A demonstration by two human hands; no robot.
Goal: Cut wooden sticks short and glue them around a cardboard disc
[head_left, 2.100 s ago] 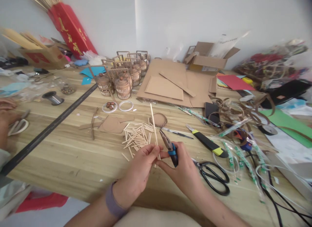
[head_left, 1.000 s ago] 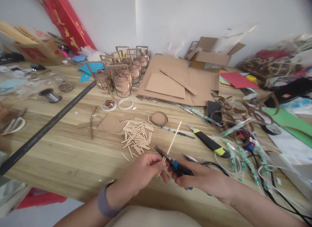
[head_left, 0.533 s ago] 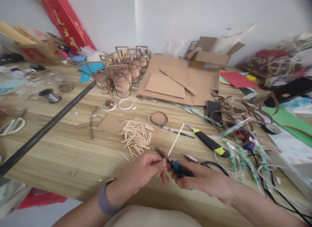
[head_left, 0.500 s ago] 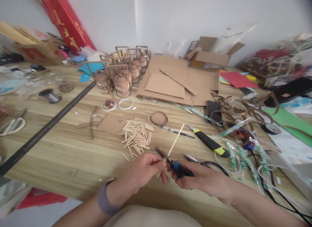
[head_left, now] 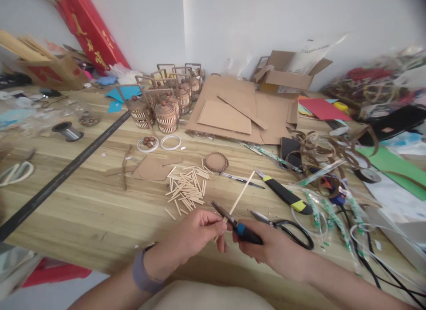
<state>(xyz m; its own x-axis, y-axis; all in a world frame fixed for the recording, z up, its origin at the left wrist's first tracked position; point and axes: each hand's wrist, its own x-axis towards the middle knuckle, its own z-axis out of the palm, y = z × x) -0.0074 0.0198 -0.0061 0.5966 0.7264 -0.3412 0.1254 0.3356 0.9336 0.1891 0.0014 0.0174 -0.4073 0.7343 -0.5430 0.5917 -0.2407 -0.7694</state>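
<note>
My left hand (head_left: 195, 236) pinches the lower end of a thin bamboo stick (head_left: 242, 192) that slants up to the right. My right hand (head_left: 268, 248) is closed around the black and blue handles of small pliers (head_left: 233, 221). The plier jaws cross the stick just above my left fingertips. A pile of short cut stick pieces (head_left: 186, 188) lies on the wooden table (head_left: 83, 212) just beyond my hands.
Black scissors (head_left: 289, 228) and a yellow-black utility knife (head_left: 284, 194) lie to the right. Small woven baskets (head_left: 163, 105), cardboard sheets (head_left: 233, 112), a round woven base (head_left: 216, 162), white rings (head_left: 170, 142) and a black ruler (head_left: 63, 176) sit farther back. Clutter fills the right side.
The stick swung from upright to slanting right, and the pliers turned to lie across it. In the last half second my hands hardly moved, and the scissors became more visible.
</note>
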